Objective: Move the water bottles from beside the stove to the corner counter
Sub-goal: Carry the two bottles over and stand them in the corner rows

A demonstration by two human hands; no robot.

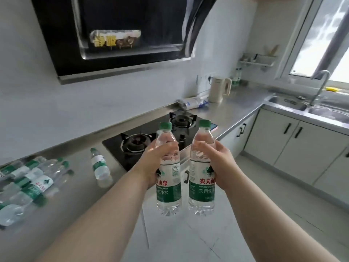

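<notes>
I hold two upright clear water bottles with green caps and green labels in front of the stove. My left hand grips the left bottle around its middle. My right hand grips the right bottle the same way. One more bottle lies on the steel counter left of the stove. A pile of several bottles lies on its side at the far left. At the far corner counter, two green-capped bottles stand against the wall.
A black range hood hangs above the stove. A cream kettle and a lying white packet sit on the counter past the stove, a phone beside the burners. A steel sink with tap is at right, white cabinets below.
</notes>
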